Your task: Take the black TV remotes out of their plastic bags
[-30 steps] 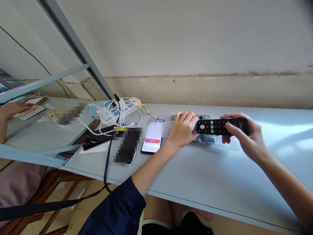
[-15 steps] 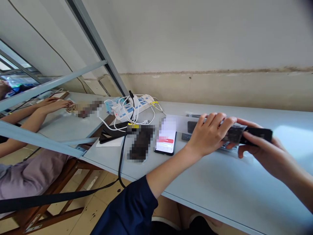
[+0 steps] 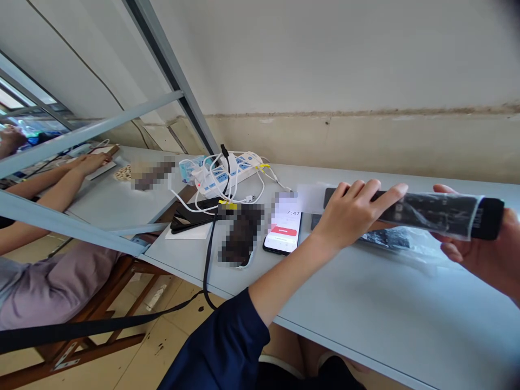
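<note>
A long black remote control (image 3: 433,213) lies level above the table inside a clear plastic sleeve (image 3: 459,216); its bare black end sticks out on the right. My left hand (image 3: 351,214) is closed over the left part of the remote and sleeve. At the right end, my right hand (image 3: 487,254) holds the bare end, with its fingers behind and below. Beneath them, more clear plastic packaging (image 3: 418,254) with dark items lies on the table. Left of my left hand is a lit phone (image 3: 284,230).
A white power strip (image 3: 239,170) with tangled cables stands near the wall. Dark phones (image 3: 195,214) and a blurred dark object (image 3: 241,233) lie nearby. A black strap (image 3: 207,254) hangs over the table edge. Beyond the metal frame (image 3: 162,59), another person's hands (image 3: 91,162) rest at a table.
The remote reaches further right, with more of it showing inside the sleeve. My right hand has moved right to its end. The other person's hands have left the beige item.
</note>
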### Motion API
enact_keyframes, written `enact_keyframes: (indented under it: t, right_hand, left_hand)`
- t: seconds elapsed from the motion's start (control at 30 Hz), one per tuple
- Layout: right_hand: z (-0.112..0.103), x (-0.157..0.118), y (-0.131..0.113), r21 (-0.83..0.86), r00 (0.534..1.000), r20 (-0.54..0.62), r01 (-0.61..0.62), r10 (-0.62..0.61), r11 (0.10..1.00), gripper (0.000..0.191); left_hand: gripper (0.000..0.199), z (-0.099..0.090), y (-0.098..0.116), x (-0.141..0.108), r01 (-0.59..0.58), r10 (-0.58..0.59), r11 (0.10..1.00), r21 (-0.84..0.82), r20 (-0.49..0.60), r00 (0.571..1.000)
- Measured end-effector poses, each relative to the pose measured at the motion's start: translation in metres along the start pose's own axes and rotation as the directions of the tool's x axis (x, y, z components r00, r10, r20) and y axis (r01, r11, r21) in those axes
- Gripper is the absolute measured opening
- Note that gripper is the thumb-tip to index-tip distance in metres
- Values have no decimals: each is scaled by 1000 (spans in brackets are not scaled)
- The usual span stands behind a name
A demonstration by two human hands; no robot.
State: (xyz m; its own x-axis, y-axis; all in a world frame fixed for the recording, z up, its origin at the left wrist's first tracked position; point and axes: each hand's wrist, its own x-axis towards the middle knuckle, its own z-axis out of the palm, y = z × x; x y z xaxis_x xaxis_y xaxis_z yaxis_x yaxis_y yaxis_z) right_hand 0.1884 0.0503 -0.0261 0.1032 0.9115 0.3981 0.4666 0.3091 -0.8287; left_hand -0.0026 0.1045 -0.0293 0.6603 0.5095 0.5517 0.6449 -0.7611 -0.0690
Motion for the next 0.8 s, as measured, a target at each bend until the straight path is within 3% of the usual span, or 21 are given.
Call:
enact_keyframes:
  t: [0.1,0.27,0.37,0.53,0.63,0.8]
  right_hand:
    - [-1,-6,5,200,960,124,-270,249,942,59]
    - [13,-7,-16,192,870,98,-493,483,848,70]
    - [18,-7,-18,205,870,117,-493,479,846,62]
    - [14,-13,4,170,916,176,-390,361,905,49]
    - [14,-14,7,119,914,179,-389,365,914,54]
    - [16,-10,-9,128,924,180,-363,338,923,61]
  left_hand:
    - [39,1,3,0,-54,54,998,16,-2,999]
    - [38,0,10,-3,-156,156,986,52,-4,988]
    - [34,-2,16,-5,-211,212,976,53,-13,977]
    - [35,-1,28,-6,-274,274,961,25,13,962]
    - [43,2,33,-6,-262,262,965,1,22,965]
    - [43,-1,32,-7,-291,291,957,-8,-1,957]
